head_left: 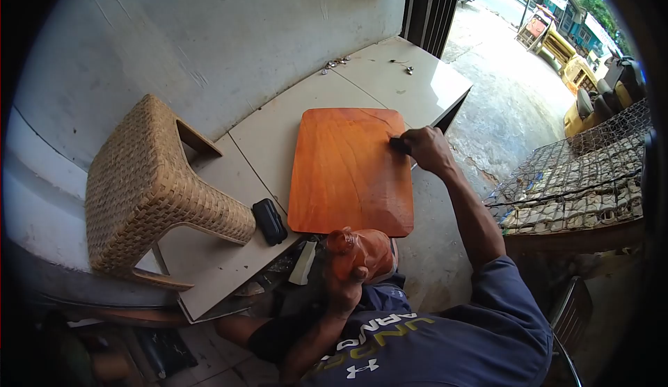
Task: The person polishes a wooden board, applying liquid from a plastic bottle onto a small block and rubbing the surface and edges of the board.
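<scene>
An orange-brown wooden board (348, 168) with rounded corners lies on the tiled ledge (257, 136). My right hand (428, 149) is closed on a small black pad (399, 145), which rests on the board near its upper right edge. Below the board's near edge, my left hand (343, 289) is wrapped round a bottle (365, 255) stained reddish-brown. The board's lower right surface looks darker and wetter than the rest.
A woven-pattern plastic stool (149, 185) lies tipped on its side at the left. Beside it is a black case (269, 222). Small bits (335, 64) lie near the wall. Wire mesh (577, 171) stands at the right.
</scene>
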Demonstrator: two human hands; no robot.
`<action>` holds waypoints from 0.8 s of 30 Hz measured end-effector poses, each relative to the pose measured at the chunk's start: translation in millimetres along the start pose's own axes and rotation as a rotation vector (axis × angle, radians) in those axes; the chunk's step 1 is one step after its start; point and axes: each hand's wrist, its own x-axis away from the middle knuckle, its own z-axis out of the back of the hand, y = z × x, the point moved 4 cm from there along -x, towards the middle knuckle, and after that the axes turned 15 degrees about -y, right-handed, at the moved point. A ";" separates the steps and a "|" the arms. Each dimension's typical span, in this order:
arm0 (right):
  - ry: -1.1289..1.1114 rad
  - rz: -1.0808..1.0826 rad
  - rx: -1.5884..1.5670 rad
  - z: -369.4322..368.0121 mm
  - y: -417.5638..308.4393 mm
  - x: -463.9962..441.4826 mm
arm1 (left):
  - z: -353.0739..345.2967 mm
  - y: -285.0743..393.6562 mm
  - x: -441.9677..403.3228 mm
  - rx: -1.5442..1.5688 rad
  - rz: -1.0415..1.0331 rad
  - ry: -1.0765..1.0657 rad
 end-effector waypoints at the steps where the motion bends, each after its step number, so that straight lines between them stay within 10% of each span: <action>1: -0.014 0.010 0.027 -0.1 -14.0 26.2 | 0.8 1.9 -1.8 0.041 -0.001 0.008; 8: -0.454 0.096 -0.072 4.0 -57.1 141.7 | 10.0 1.7 3.5 0.075 0.034 -0.002; 15: 0.368 -0.164 -0.269 25.8 64.6 -21.9 | 7.2 3.1 2.1 0.041 0.035 -0.051; 24: 0.049 0.148 -0.464 2.4 34.2 69.8 | -4.6 8.7 -7.9 0.046 0.042 0.007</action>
